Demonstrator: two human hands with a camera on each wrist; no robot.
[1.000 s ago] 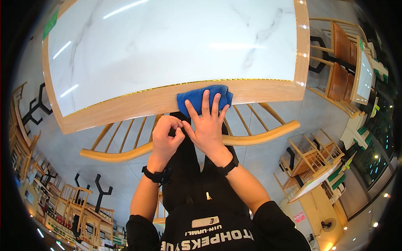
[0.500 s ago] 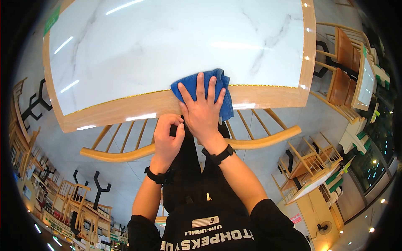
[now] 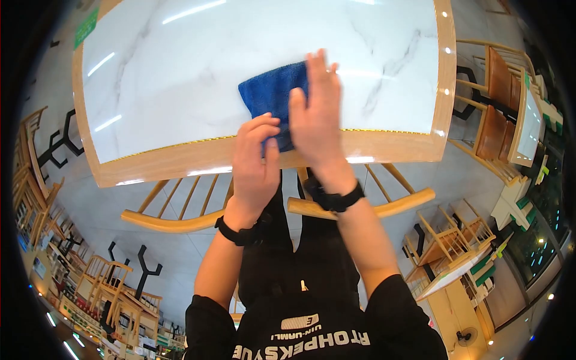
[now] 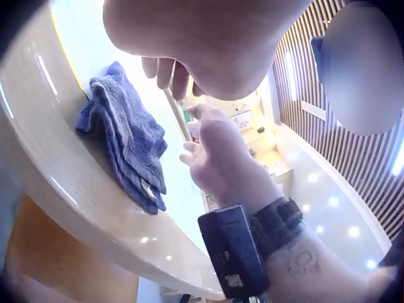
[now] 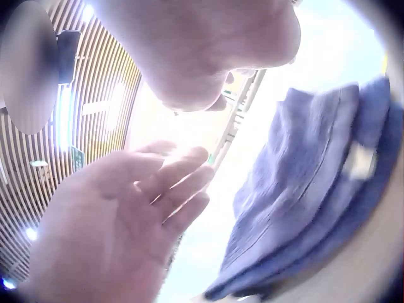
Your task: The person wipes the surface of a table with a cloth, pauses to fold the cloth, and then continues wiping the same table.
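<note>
A folded blue cloth (image 3: 270,90) lies across the front edge of a marble-patterned table (image 3: 180,78), half on its white top and half on the wooden border. My right hand (image 3: 321,120) hovers over the cloth's right side with fingers extended. Beside it, my left hand (image 3: 255,159) hangs over the near end, fingers loosely bent around nothing. In the left wrist view the cloth (image 4: 126,136) rests in layers, apart from both hands. The right wrist view likewise shows a gap between the cloth (image 5: 303,183) and my left hand (image 5: 120,214), whose palm is turned up.
A curved wooden chair back (image 3: 171,225) stands between my body and the table. A green sticker (image 3: 86,29) marks the far left corner. Other tables with brown-seated chairs (image 3: 489,111) stand to the right, and more furniture is stacked at the left.
The cloth has moved from the border farther onto the white top. My right hand, earlier flat on it, has lifted off and turned. My left hand has come forward and its fingers have loosened.
</note>
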